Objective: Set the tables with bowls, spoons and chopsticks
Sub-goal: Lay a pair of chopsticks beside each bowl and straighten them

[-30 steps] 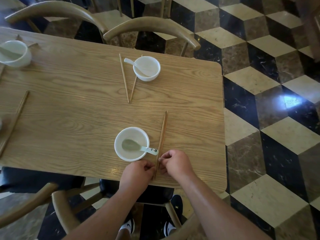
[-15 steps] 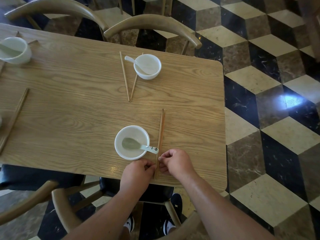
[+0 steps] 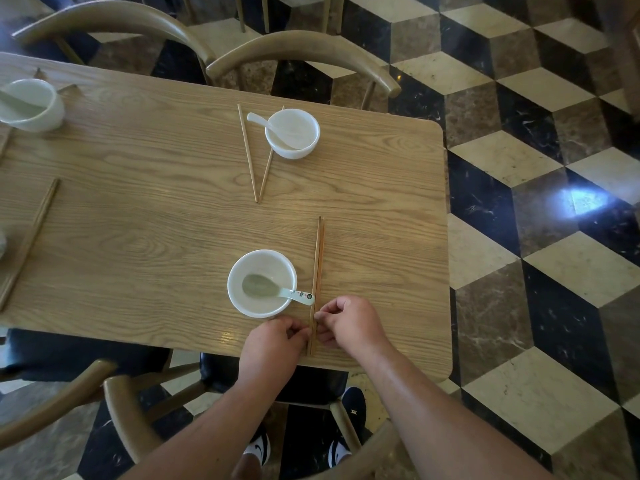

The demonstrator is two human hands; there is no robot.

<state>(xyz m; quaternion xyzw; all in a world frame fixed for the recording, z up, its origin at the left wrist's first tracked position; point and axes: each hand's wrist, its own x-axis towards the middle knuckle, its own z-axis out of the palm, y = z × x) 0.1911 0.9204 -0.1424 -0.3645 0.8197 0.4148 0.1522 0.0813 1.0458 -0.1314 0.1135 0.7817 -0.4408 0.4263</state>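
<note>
Wooden chopsticks — both hands pinching, beside bowl

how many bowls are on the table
3: near bowl beside the chopsticks being held, far bowl opposite it, left bowl at the far left. A shape cut off at the left edge may be a fourth.

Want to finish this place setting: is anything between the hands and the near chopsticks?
Nothing visible. Left hand and right hand pinch the chopsticks at their near end; the spoon handle only comes close beside them.
</note>
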